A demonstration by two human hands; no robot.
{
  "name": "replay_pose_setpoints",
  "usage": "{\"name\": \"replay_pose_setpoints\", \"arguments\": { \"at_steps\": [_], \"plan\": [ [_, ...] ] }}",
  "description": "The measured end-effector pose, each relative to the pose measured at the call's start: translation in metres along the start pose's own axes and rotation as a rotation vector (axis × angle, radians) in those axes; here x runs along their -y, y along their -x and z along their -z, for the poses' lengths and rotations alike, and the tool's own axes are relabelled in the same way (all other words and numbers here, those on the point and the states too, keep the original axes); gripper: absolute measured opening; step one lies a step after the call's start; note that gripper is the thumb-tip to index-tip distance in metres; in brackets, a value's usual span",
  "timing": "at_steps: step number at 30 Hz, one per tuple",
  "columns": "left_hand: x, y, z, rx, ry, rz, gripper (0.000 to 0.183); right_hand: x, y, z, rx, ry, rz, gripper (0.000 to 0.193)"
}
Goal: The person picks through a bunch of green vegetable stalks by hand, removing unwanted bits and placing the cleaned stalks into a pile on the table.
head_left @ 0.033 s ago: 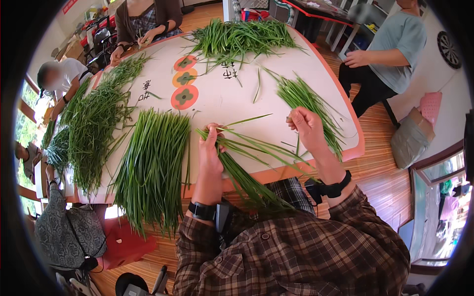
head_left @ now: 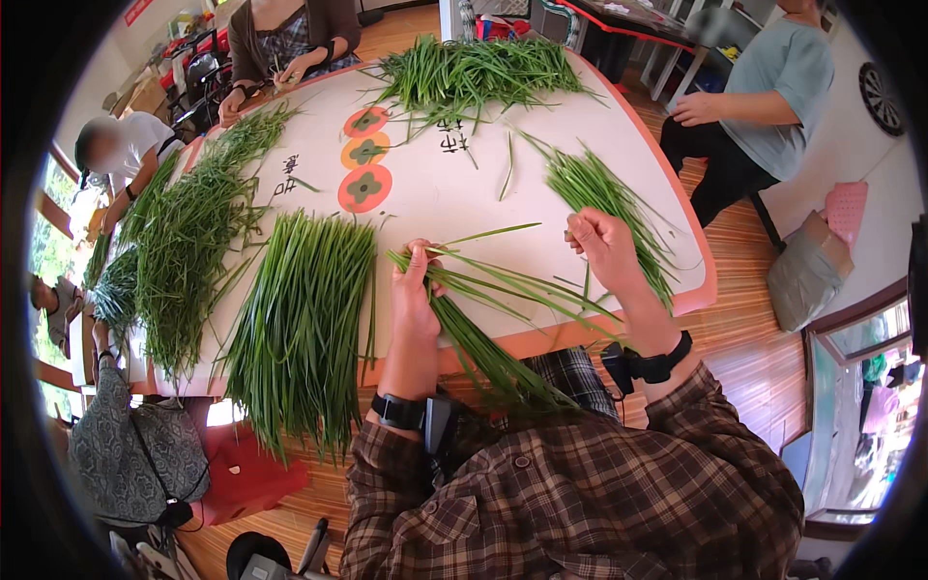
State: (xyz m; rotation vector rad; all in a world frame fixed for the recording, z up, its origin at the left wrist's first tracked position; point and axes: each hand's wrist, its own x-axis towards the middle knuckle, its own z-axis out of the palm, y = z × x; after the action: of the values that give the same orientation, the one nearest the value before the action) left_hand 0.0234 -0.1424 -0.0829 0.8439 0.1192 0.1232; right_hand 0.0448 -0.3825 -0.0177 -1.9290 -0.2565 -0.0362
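My left hand [head_left: 416, 300] is closed around the pale ends of a small bunch of garlic chives [head_left: 469, 338], at the table's near edge. The long green leaves slant down to the right, over my lap, with a few blades fanned apart. My right hand [head_left: 607, 249] is raised to the right of the bunch, fingers curled in a pinch; whatever lies between the fingertips is too small to name. Just beyond it rests a loose heap of chives [head_left: 592, 184]. On my left, a thick, evenly laid bundle of chives [head_left: 304, 319] hangs over the table edge.
Long, tangled chives [head_left: 188, 251] cover the left of the white table [head_left: 425, 198], and another pile [head_left: 474, 75] lies at the far side. One person [head_left: 290, 48] sits across, another [head_left: 135, 159] works at the left, and a third [head_left: 764, 101] stands at the right.
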Motion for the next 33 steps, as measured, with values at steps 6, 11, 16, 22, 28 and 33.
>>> {"name": "replay_pose_setpoints", "arguments": {
  "at_steps": [6,11,16,22,28,33],
  "plan": [
    [0.001,-0.002,0.000,0.010,0.053,0.003,0.016,-0.003,-0.006,0.012,-0.079,0.734,0.306,0.023],
    [0.001,-0.002,-0.002,0.026,0.055,0.032,0.014,0.018,-0.008,0.008,0.204,0.047,-0.012,0.028],
    [0.002,-0.001,-0.006,0.070,0.015,0.042,0.011,0.013,-0.001,-0.025,0.441,-0.202,-0.055,0.056],
    [-0.005,0.006,-0.014,0.094,-0.126,0.084,0.011,-0.002,0.004,-0.074,0.512,0.028,0.076,0.052],
    [-0.001,0.005,-0.012,0.137,-0.366,0.077,0.016,0.003,0.006,-0.071,0.529,0.175,0.091,0.049],
    [0.000,-0.003,-0.002,-0.035,0.141,0.013,0.022,0.016,0.003,-0.024,0.504,-0.019,-0.159,0.044]
  ]
}}
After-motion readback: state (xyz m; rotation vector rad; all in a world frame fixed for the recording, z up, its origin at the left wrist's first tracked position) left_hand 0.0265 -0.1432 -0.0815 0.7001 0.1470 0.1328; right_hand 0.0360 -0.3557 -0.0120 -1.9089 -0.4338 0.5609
